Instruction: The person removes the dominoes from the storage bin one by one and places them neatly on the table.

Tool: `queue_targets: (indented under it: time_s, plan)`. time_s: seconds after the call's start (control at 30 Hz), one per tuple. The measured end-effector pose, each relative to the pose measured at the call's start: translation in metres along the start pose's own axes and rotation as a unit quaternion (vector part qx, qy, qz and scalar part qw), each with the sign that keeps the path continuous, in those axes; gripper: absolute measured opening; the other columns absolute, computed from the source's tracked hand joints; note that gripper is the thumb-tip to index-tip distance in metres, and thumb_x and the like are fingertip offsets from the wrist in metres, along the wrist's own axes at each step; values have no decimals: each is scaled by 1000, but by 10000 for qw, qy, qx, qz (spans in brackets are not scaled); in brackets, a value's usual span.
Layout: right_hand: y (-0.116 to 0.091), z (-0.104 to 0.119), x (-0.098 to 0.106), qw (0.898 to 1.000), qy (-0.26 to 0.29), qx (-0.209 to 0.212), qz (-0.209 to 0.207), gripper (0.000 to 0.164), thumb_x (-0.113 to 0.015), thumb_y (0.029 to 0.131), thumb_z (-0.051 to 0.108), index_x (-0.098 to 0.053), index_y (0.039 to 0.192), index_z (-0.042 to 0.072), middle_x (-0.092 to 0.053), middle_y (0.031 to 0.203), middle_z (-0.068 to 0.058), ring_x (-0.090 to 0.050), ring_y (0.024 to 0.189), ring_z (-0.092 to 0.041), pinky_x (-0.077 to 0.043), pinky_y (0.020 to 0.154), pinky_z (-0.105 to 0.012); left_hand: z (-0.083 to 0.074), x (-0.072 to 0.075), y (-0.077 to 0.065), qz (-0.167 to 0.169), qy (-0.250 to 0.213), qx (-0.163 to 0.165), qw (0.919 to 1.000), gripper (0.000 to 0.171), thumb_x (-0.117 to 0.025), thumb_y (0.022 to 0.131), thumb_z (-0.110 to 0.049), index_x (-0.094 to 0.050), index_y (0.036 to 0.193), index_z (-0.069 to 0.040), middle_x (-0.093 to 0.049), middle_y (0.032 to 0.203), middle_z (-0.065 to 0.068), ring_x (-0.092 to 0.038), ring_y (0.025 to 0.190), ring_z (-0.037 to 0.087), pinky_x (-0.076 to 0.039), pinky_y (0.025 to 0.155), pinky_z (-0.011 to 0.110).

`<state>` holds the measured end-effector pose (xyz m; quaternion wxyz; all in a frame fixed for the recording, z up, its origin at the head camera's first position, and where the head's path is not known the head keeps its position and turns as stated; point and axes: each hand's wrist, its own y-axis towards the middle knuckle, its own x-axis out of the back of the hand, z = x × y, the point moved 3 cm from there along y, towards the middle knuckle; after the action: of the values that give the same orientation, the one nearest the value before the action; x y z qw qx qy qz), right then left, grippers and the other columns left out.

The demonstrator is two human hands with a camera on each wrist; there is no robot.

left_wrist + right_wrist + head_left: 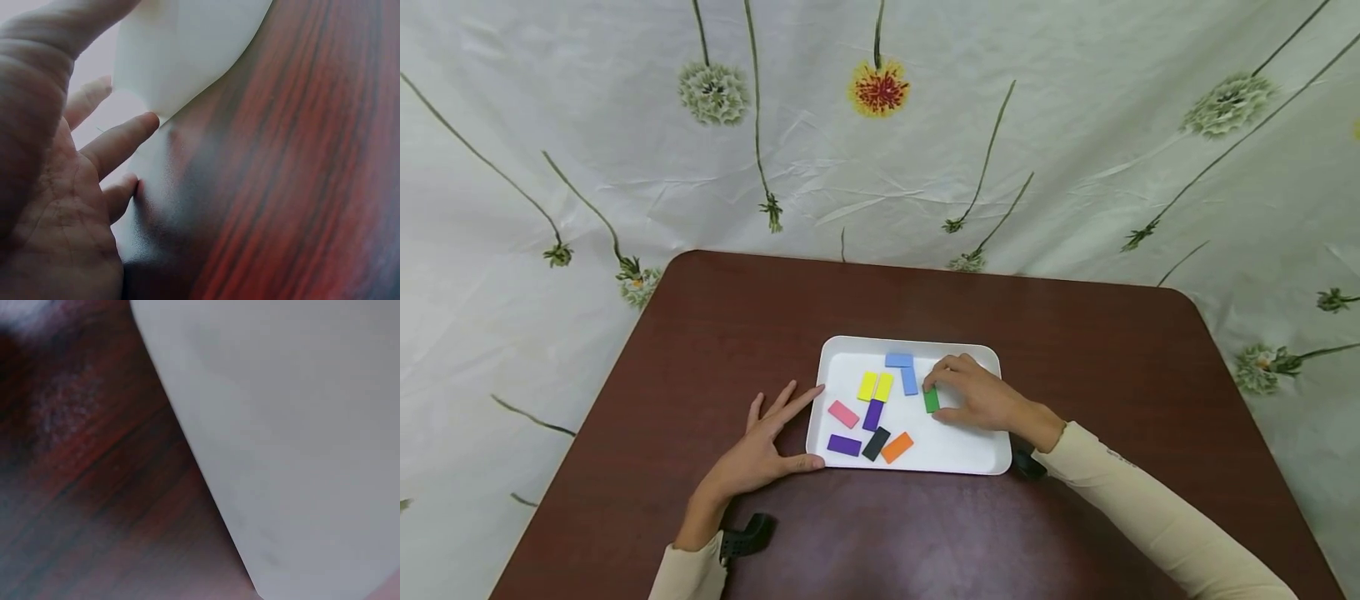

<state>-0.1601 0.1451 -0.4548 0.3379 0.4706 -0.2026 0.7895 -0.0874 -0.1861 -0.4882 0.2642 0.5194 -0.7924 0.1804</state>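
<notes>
A white tray [966, 450] lies on the brown table with flat coloured blocks spread over it. My right hand [979, 398] reaches in over the tray's right part and pinches a green block [931, 400] between its fingers and thumb, one at each end. At the tray's left side my left hand [763, 450] rests with its fingers straight and spread, the index fingertip and thumb touching the rim. In the left wrist view the left hand's fingers [122, 147] stand by the tray's edge [187, 56]. The right wrist view has mostly the tray's bare surface [287, 437].
Left of the green block lie two blue blocks [909, 381], two yellow ones [883, 387], and a pink one [844, 414]. Two purple blocks [844, 445], a black one [876, 444] and an orange one [897, 447] sit lower down. A flower-printed cloth [820, 125] hangs behind the table [737, 308].
</notes>
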Motion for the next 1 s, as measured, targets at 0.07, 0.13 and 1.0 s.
queue_targets:
  time_s: [0.07, 0.13, 1.0]
  plan:
    - [0, 0, -1, 10000, -14, 5, 15, 30, -81, 85, 26, -67, 111, 18, -62, 117, 2, -52, 111, -22, -48, 95, -38, 0, 0, -1, -2, 15, 20, 10000, 97, -86, 75, -44, -33, 156, -35, -36, 160, 12, -10, 154, 42, 12, 115, 68]
    - [0, 0, -2, 10000, -45, 42, 15, 30, -81, 85, 26, -67, 110, 17, -63, 117, 2, -52, 109, -21, -47, 94, -38, 0, 0, -1, -1, 21, 32, 10000, 97, -86, 75, -44, -33, 156, -35, -36, 160, 12, -10, 154, 42, 12, 115, 68]
    - [-14, -13, 23, 9966, 276, 176, -754, 27, -82, 82, 17, -68, 104, 12, -66, 105, 3, -59, 104, -21, -50, 93, -40, -1, 0, 0, 29, -62, 33, 10000, 98, -86, 76, -42, -33, 157, -35, -35, 161, 13, -9, 154, 41, 13, 115, 68]
